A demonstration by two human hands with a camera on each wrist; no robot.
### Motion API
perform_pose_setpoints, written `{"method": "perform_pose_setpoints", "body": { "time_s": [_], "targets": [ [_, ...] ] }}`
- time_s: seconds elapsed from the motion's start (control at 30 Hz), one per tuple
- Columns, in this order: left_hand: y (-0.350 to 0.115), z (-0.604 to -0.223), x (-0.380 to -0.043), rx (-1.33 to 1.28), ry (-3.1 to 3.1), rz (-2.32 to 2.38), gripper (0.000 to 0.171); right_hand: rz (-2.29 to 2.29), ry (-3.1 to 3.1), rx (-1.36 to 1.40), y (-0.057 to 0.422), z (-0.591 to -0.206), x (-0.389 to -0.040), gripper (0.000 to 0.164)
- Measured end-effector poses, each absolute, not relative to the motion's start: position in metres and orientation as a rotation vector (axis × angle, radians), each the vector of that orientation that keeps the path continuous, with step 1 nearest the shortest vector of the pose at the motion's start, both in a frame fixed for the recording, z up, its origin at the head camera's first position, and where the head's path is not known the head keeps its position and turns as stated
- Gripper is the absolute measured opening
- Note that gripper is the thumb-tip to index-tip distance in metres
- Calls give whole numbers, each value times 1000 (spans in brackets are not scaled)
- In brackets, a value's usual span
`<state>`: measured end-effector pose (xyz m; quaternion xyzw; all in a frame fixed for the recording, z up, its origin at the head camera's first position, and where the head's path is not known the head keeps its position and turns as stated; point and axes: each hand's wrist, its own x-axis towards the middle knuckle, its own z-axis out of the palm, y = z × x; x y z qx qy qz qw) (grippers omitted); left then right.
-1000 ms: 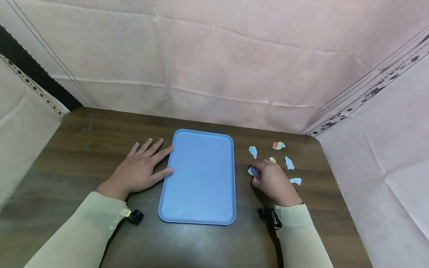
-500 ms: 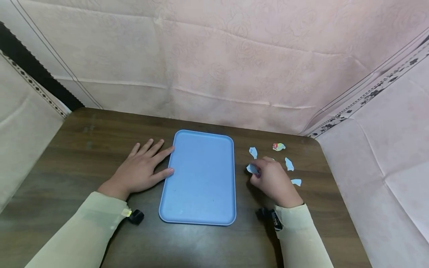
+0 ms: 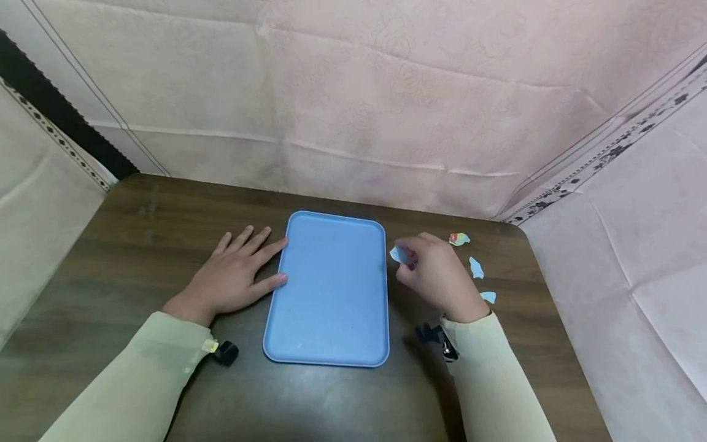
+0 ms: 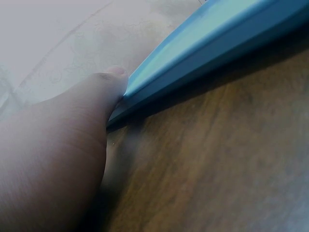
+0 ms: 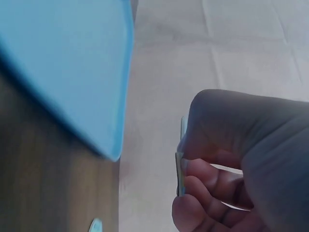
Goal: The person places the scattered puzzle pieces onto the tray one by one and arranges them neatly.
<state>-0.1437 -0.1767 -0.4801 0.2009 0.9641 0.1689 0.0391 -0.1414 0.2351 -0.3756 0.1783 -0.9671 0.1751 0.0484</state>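
My left hand (image 3: 226, 282) lies with spread fingers on the table, its thumb and index fingertips touching the left rim of a light blue rectangular tray (image 3: 331, 288). The left wrist view shows the thumb (image 4: 104, 92) against the tray's side. Right of the tray, my right hand (image 3: 439, 273) pinches a small flat light blue piece (image 3: 399, 255) between thumb and fingers, near the tray's right rim. That piece (image 5: 180, 174) appears edge-on in the right wrist view, thin and stiff. Its material is unclear.
On the wooden table (image 3: 182, 245), a red-and-yellow piece (image 3: 459, 239) and two light blue pieces (image 3: 476, 267) lie right of my right hand. Pale patterned cloth (image 3: 353, 110) hangs behind the table and at both sides.
My right hand has lifted the light blue piece and moved it up and left, closer to the tray. It now covers two loose pieces seen earlier. The left hand has stayed put.
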Motion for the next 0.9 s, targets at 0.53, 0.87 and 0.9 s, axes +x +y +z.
{"method": "perform_pose_setpoints", "body": {
  "time_s": [0.53, 0.87, 0.9],
  "targets": [
    [-181, -480, -145, 607, 2985, 534, 84, 723, -2932, 574, 185, -372, -193, 36],
    [-179, -478, -144, 626, 2961, 529, 84, 811, -2983, 561, 152, -379, -214, 37],
    [-178, -479, -144, 623, 2961, 532, 84, 809, -2992, 558, 148, -381, -216, 37]
  ]
}}
